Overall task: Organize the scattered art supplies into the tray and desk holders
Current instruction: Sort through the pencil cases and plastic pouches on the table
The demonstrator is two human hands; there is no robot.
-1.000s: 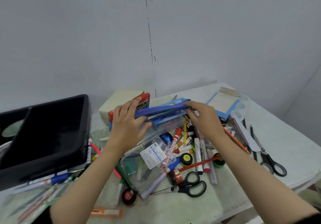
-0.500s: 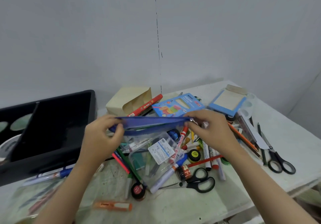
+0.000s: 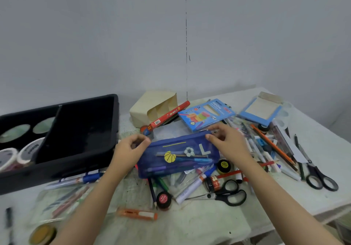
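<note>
- the blue mesh zip pouch [image 3: 178, 159], with pens inside, is held up between both hands over the desk [image 3: 190, 225] clutter.
- left hand [image 3: 127, 151] fingers [image 3: 142, 140] pinch one top corner, and right hand [image 3: 229, 142] fingers pinch the other.
- it is likely soft, light and floppy, so the zip edge is the best place to hold.

Two bare forearms reach forward from the lower edge of the view, angling in toward each other. The left hand [image 3: 131, 149], fingers curled, pinches the left end of a blue pouch [image 3: 178, 159] between thumb and forefinger. The right hand [image 3: 228, 143], knuckles up, pinches the pouch's upper right corner. The hands sit roughly level, the pouch's length apart.
</note>
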